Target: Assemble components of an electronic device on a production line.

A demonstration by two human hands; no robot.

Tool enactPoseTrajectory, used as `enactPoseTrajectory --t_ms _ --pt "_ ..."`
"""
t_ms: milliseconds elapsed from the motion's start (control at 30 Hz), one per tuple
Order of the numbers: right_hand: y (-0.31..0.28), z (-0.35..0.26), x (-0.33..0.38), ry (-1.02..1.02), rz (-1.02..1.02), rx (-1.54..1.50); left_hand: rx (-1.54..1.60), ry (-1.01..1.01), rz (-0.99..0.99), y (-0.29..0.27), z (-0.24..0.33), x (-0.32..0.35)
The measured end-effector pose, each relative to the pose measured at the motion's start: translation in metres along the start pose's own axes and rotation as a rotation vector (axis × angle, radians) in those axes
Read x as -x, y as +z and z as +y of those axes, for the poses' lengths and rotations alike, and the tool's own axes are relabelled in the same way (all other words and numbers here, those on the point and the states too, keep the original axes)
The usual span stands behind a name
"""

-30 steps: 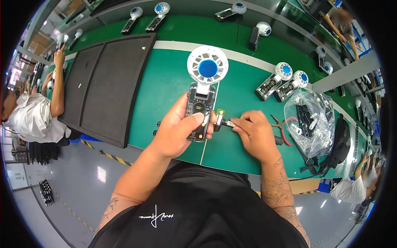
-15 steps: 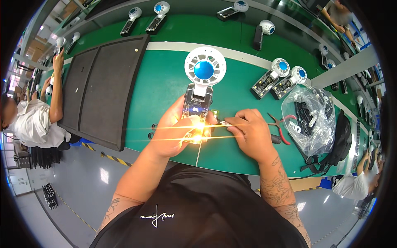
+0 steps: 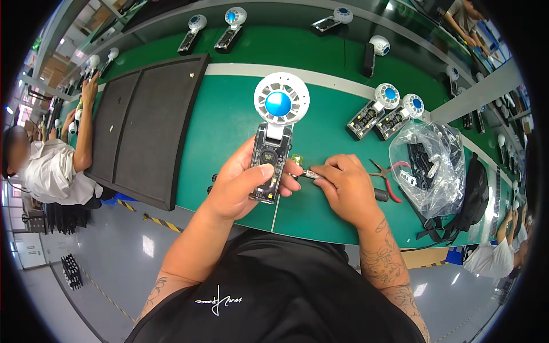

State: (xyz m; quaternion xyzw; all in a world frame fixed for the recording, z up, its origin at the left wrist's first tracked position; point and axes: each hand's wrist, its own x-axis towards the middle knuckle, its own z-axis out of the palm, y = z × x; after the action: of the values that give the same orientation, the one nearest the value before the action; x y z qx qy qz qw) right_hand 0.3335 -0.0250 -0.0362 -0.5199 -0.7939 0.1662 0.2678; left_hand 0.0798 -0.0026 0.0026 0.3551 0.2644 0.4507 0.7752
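A clear bag [image 3: 436, 166] lay on the right of the green desk [image 3: 229, 131], open-mouthed and crumpled, holding dark parts and a few white ones, too jumbled to tell apart; a black strap bag [image 3: 473, 191] lay against its right side at the desk edge. The left hand [image 3: 243, 183] held a fan [image 3: 274, 143] upright above the desk's near edge, fingers clamped round its clear handle with the thumb pressed across the front, the white round head with its blue hub standing free above the hand. The right hand [image 3: 346, 188] sat just right of it, fingers pinched together on a thin tool [image 3: 309, 174] whose tip met the handle's side near a small yellow part [image 3: 296, 159]; red pliers [image 3: 384, 174] lay on the desk between that hand and the clear bag, partly hidden by the knuckles. Two more fans [image 3: 384, 108] lay side by side further back on the right, well apart from the hands; others lay along the far rail. Two dark mats [image 3: 146, 123] covered the desk to the left, and beyond them another person [image 3: 48, 166] in a white shirt reached an arm up to the desk.
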Motion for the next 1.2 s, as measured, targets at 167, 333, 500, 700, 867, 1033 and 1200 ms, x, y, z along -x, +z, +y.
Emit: enactPoseTrajectory --t_ms 167,333,500,700,867,1033,1200 --pt "0.0 0.002 0.001 0.0 0.005 -0.007 -0.022 -0.047 0.058 -0.002 -0.002 -0.005" --pt "0.0 0.004 0.003 -0.006 0.009 -0.011 -0.132 -0.133 0.134 -0.002 -0.002 -0.009" --pt "-0.001 0.008 0.006 -0.024 0.02 -0.009 -0.273 -0.19 0.189 -0.005 0.01 -0.019" --pt "-0.003 0.007 0.007 0.008 0.003 -0.004 -0.454 -0.183 0.194 -0.015 0.024 -0.047" --pt "0.0 0.01 0.007 0.015 0.006 -0.005 -0.538 -0.191 0.218 -0.029 0.028 -0.114" --pt "0.0 0.008 0.007 0.015 0.027 -0.008 -0.813 0.392 0.441 -0.02 0.06 -0.211" --pt "-0.006 0.01 0.004 0.007 0.024 0.029 -1.643 0.521 -0.063 0.053 -0.016 -0.191"
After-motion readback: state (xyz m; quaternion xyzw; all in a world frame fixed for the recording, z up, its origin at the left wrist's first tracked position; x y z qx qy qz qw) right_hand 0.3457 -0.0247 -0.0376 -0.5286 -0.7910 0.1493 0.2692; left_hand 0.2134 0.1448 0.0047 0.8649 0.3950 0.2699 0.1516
